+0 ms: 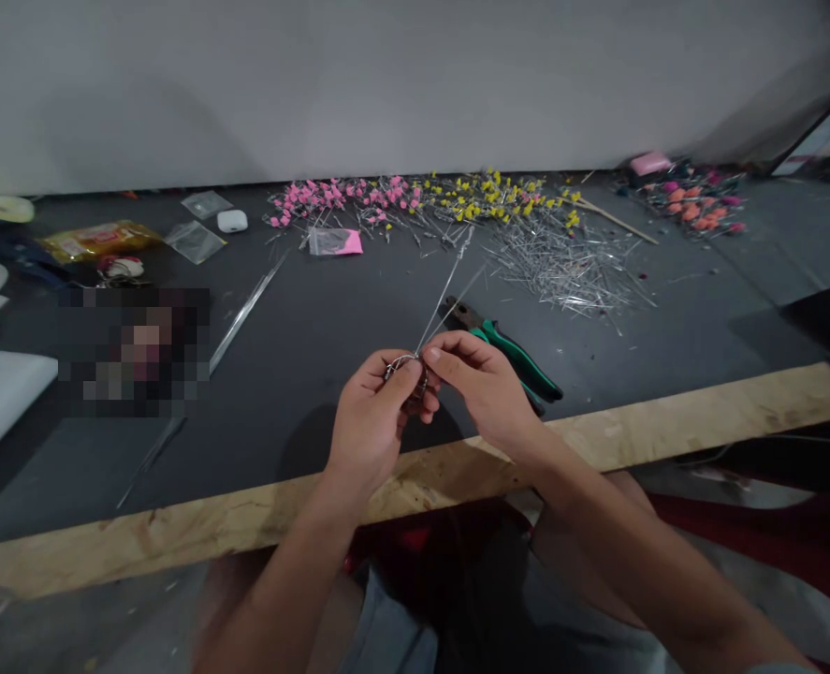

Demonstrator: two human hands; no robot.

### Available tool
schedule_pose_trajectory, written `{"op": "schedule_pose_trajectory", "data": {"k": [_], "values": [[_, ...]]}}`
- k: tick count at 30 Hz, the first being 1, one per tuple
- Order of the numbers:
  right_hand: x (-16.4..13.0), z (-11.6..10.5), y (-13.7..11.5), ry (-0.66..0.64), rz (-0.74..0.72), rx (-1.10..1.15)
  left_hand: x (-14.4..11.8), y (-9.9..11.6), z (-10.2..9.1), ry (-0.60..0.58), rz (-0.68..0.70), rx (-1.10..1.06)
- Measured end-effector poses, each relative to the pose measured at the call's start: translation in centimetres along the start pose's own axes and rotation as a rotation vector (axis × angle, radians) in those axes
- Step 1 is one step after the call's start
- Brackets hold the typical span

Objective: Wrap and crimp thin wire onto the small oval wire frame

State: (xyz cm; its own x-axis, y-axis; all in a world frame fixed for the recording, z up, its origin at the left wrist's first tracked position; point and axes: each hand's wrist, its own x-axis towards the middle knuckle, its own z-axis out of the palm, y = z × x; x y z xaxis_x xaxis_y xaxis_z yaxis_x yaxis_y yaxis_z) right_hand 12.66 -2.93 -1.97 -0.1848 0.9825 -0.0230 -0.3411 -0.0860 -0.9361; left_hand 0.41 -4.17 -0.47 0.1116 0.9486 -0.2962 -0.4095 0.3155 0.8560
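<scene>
While both hands meet just above the near part of the dark table top [302, 356], the left hand [372, 421] pinches a small coiled bundle of thin wire [406, 367] between thumb and fingertips, and the right hand [481, 384] closes on the same bundle from the other side, so the piece is steadied at two points. Long wire ends [449, 285] run up and away from the fingers toward the back of the table, held clear of the surface, probably so they do not snag. Green-handled pliers [516, 354] lie just beside the right hand, within easy reach. Farther back lie a heap of loose metal pins [569, 267], with rows of pink beaded pins [337, 197] and yellow beaded pins [491, 192] along the far side. The wooden table edge [246, 524] runs just under the wrists; bare dark surface lies open to the left of the hands, up to a long thin rod [246, 314].
</scene>
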Motion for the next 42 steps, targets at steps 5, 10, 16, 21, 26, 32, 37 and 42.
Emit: {"op": "schedule_pose_trajectory", "data": {"k": [5, 10, 16, 21, 26, 32, 37, 42], "values": [[0.0, -0.1, -0.4, 0.006, -0.008, -0.049, -0.2, -0.3, 0.1, 0.012, 0.035, 0.029], [0.0, -0.1, -0.5, 0.007, -0.005, -0.077, -0.1, -0.6, -0.1, 0.013, 0.085, 0.073], [-0.1, 0.3, -0.3, 0.110, -0.025, -0.102, -0.1, -0.9, 0.2, 0.029, 0.103, 0.048], [-0.3, 0.5, -0.2, 0.102, -0.028, -0.059, -0.1, -0.9, 0.2, 0.020, 0.072, 0.019], [-0.2, 0.5, -0.3, 0.144, 0.006, -0.089, 0.0, -0.6, -0.3, -0.032, 0.017, 0.116], [-0.3, 0.5, -0.4, 0.098, 0.043, -0.046, -0.1, -0.5, -0.3, -0.100, -0.010, 0.155], [-0.4, 0.4, -0.5, 0.102, 0.000, -0.050, -0.4, -0.8, 0.0, -0.090, 0.032, 0.152], [-0.4, 0.5, -0.4, 0.072, 0.019, 0.007, -0.5, -1.1, -0.1, -0.106, 0.094, 0.133]]}}
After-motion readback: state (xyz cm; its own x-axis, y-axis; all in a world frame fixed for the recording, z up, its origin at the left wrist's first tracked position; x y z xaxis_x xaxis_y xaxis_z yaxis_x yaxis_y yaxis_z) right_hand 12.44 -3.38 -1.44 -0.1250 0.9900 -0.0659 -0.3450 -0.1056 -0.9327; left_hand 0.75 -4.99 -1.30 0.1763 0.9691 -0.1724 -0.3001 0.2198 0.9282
